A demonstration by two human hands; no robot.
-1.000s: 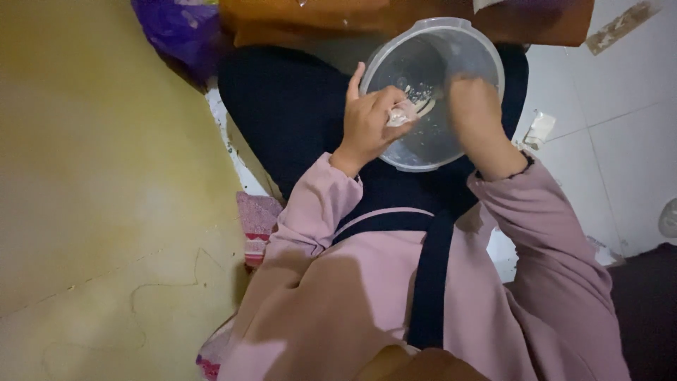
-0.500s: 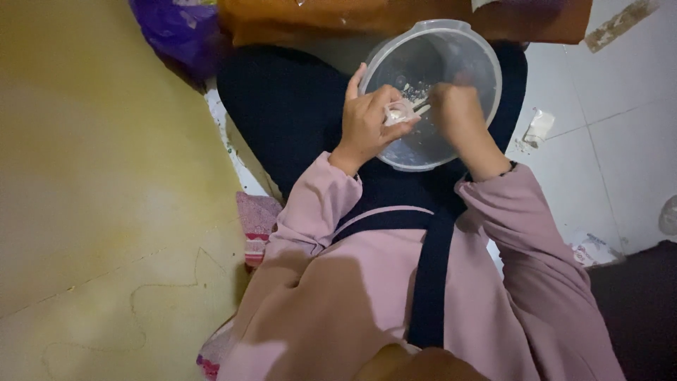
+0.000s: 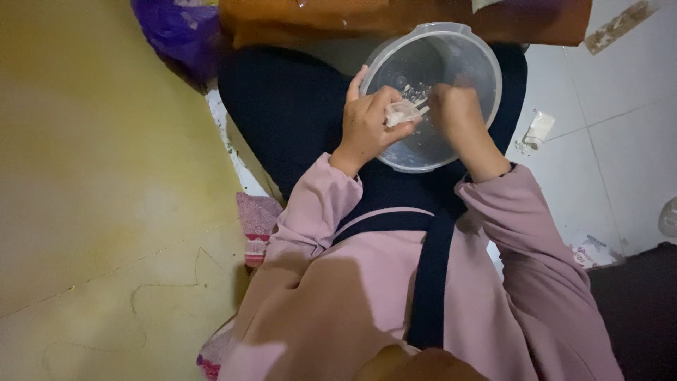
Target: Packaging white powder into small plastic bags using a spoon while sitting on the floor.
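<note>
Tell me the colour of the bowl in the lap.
Clear, see-through plastic bowl, greyish against the dark clothing; head view shows it.

Bowl [image 3: 451,67]: translucent plastic, smooth, faint sheen on rim, pale flecks stuck to inner wall. Small pale piece [image 3: 402,113] in left hand [image 3: 370,127]: thin, whitish, slightly glossy; material unclear. Sleeves [image 3: 310,212]: matt pink woven cloth. Lap garment [image 3: 289,106]: dark navy cloth, matt. Floor [image 3: 620,127]: white tile, smooth, dull gloss. Wall [image 3: 92,176]: yellow paint, matt, scratched. Bag [image 3: 173,32]: purple plastic, crinkled, shiny.
</note>
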